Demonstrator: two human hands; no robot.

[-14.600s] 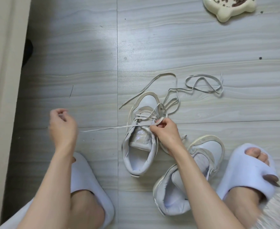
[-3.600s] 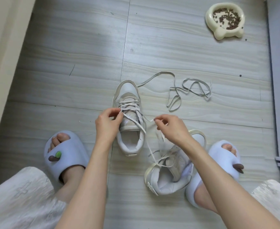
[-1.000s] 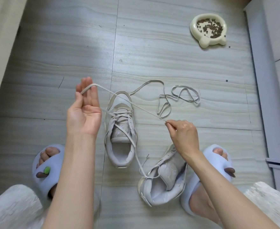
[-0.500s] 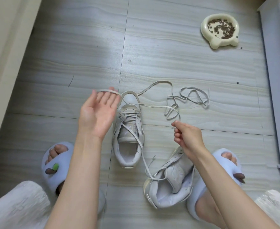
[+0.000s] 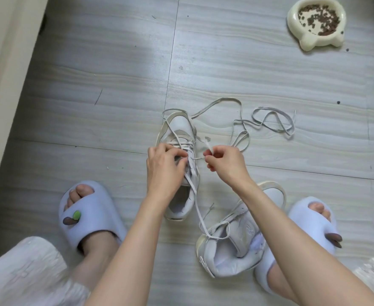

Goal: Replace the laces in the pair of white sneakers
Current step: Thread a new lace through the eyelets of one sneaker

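A white sneaker (image 5: 181,129) stands upright on the floor, toe pointing away, partly laced with a pale lace (image 5: 195,195). My left hand (image 5: 165,166) grips the sneaker's left side at the eyelets, fingers curled over the tongue. My right hand (image 5: 224,162) pinches the lace end, whose tip sticks up just right of the shoe. The lace also trails down to the second white sneaker (image 5: 232,246), which lies tilted by my right foot. A loose lace (image 5: 272,122) is coiled on the floor beyond my right hand.
A cream pet bowl (image 5: 316,23) with brown kibble sits at the far right. My feet wear pale blue slippers, the left slipper (image 5: 89,215) and the right slipper (image 5: 309,226). A wall or cabinet edge (image 5: 5,62) runs along the left.
My left hand has come down from holding the lace up in the air onto the upright sneaker. My right hand has moved in close to the eyelets with the lace end.
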